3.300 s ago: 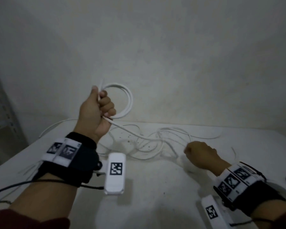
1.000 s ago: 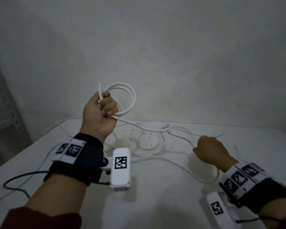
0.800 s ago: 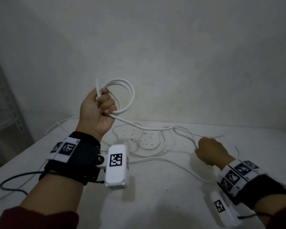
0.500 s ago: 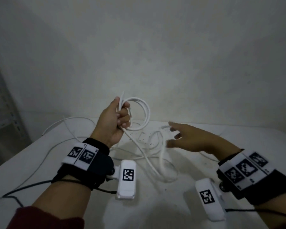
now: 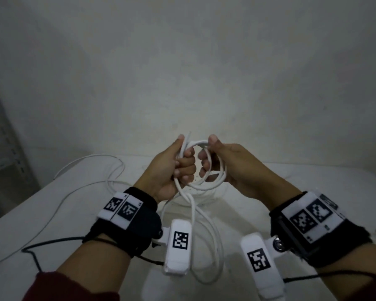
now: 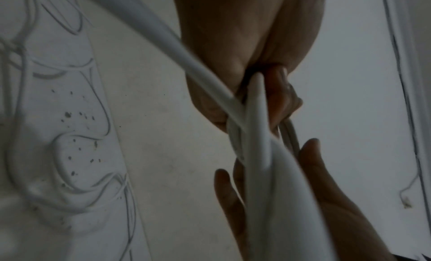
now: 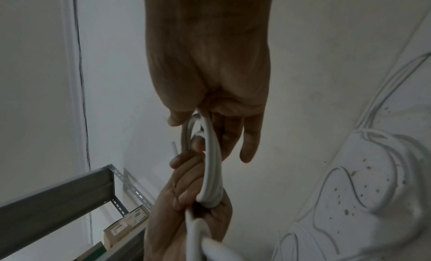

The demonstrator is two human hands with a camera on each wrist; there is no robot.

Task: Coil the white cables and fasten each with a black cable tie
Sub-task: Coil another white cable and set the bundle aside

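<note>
White cable (image 5: 206, 181) loops gripped inside left hand (image 5: 172, 168) fingers (image 5: 186, 168), right hand (image 5: 228, 168) holding opposite side

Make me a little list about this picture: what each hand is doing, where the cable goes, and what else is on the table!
left hand: grips one side of the white cable coil, fingers curled round the strands
right hand: holds the other side of the coil, thumb on top
coil: held up above the table, a few loops
loose end of cable: hangs down from the left hand in a long loop between the wrists
table: white; more white cables lie on it
black cable tie: none seen on the coil
</note>
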